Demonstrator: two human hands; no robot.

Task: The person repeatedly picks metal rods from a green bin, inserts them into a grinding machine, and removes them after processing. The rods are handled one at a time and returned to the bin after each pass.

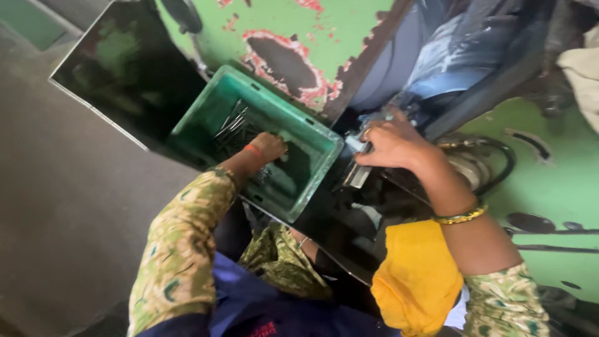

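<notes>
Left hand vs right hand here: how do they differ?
The left hand reaches down into the green plastic crate among thin dark metal pieces; the right hand rests outside it on a metal machine part. The left wrist has a red thread, the right a gold bangle. The right hand's fingers curl around the part; the left's are hidden. Both sleeves share a green patterned fabric.

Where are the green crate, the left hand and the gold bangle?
green crate (324, 138): head view, right rim.
left hand (268, 146): head view, back of the hand, inside the crate.
gold bangle (460, 217): head view, band on the right wrist.
</notes>
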